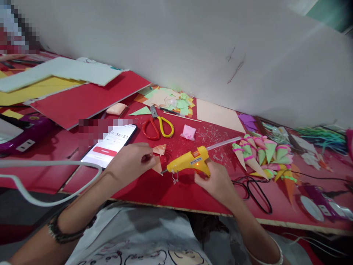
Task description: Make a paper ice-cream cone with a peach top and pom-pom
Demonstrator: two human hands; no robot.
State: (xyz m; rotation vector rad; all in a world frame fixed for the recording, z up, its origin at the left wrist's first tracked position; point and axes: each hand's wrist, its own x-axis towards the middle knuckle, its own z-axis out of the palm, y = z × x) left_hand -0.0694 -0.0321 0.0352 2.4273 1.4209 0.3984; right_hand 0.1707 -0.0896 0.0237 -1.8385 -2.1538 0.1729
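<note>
while a purple box (pixel 30 134) sits at the left of the red table (pixel 162 197), a red board (pixel 93 96) lies behind it, partly under a white one (pixel 68 70). next comes a phone (pixel 124 137), its screen lit with a timer, partly hidden by the left hand (pixel 135 160). that hand is curled, fingertips pinching a small peach paper (pixel 157 165) just above the table, its narrow tip angled down toward the person and to the right. beyond it, scissors (pixel 158 123) with one red and one yellow handle lie blades toward the wall (pixel 176 44). the glue gun (pixel 189 161) is held over the table, right of the paper; its nozzle points left and slightly toward the person, close by the paper's tip, though whether they touch i cannot tell. its long axis slants from there up to the right, away from the person. the body is bright yellow with a pale label, a small orange light glowing, clear strands under the front and a translucent stick out of the back. the right hand (pixel 216 180) is wrapped around the handle. farther right lies a heap of small paper cones (pixel 263 151).
</note>
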